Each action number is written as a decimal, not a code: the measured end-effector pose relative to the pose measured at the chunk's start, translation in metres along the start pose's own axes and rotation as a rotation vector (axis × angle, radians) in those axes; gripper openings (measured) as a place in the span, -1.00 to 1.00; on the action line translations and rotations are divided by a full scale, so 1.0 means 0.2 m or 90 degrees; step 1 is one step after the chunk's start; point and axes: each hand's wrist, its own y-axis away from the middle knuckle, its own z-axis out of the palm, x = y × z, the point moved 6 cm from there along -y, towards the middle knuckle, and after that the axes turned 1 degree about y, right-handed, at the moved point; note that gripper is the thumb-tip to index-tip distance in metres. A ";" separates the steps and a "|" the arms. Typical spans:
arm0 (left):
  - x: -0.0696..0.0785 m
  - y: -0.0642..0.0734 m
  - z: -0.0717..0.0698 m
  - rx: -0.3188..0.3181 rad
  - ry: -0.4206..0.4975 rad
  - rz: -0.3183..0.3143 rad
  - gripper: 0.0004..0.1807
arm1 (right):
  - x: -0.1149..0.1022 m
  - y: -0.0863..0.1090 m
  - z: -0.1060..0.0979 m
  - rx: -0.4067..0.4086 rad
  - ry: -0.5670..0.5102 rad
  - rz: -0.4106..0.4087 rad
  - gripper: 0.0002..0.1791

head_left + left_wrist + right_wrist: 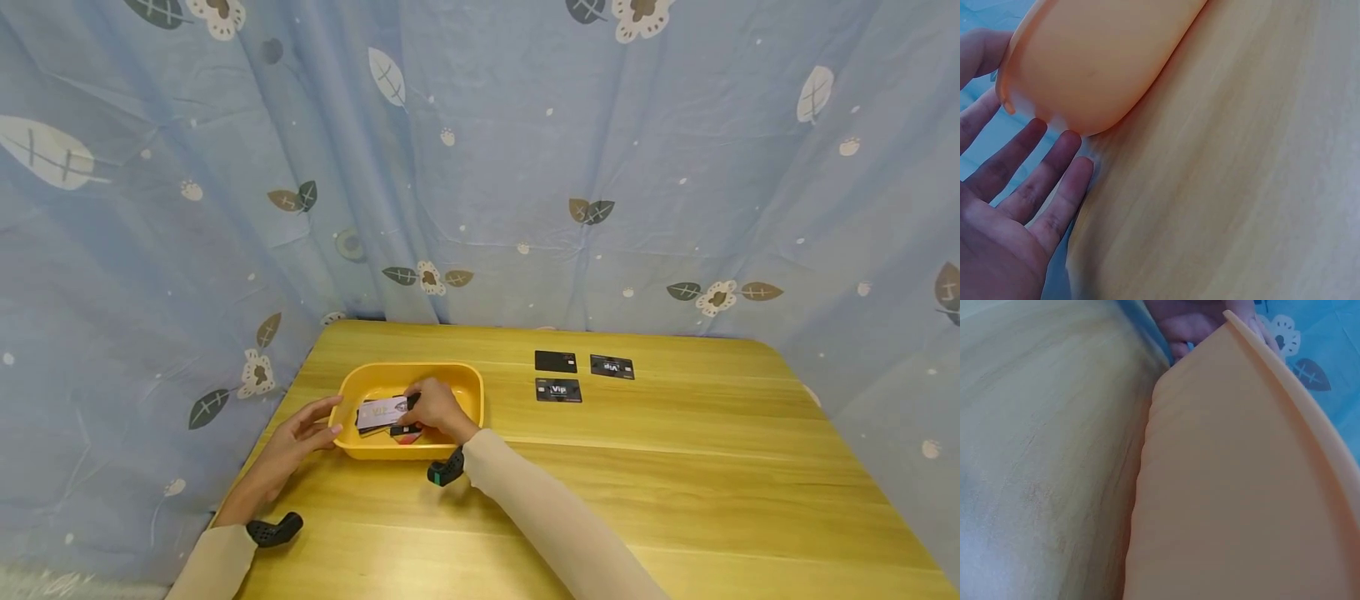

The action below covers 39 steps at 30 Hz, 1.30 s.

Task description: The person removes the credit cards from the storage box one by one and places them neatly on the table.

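A yellow plastic basin (465, 392) stands on the wooden table, with several cards inside. My right hand (438, 408) reaches into it, thumb and fingers pinching the right end of a white VIP card (381, 412). Under that card, dark cards show at its edges, and a card with a red part (406, 437) lies below the fingers. My left hand (300, 433) touches the basin's left end. In the left wrist view its fingers (1054, 181) are spread and nearly straight against the outer wall. The right wrist view shows the basin's outside (1229, 475), which hides the right hand.
To the right of the basin lie a plain black card (555, 362), a black Vip card (558, 390) and another black Vip card (612, 367). A patterned blue curtain (510, 167) hangs along the back and sides of the table (675, 467).
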 end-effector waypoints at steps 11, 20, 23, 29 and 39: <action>0.00 0.00 0.00 -0.003 0.004 0.013 -0.26 | -0.01 0.01 -0.01 0.030 -0.015 -0.007 -0.48; -0.01 0.00 0.00 -0.004 0.008 0.013 -0.26 | 0.00 0.02 -0.01 0.040 -0.131 0.000 -0.73; -0.01 0.00 0.00 -0.002 0.007 0.010 -0.26 | 0.00 0.01 -0.01 0.044 -0.155 0.004 -0.75; 0.00 0.00 0.00 -0.003 0.008 0.007 -0.27 | 0.00 0.01 -0.03 0.072 -0.189 0.003 -0.81; 0.00 0.01 0.00 0.005 -0.010 0.003 -0.28 | 0.00 0.02 -0.07 0.083 -0.229 -0.005 -0.81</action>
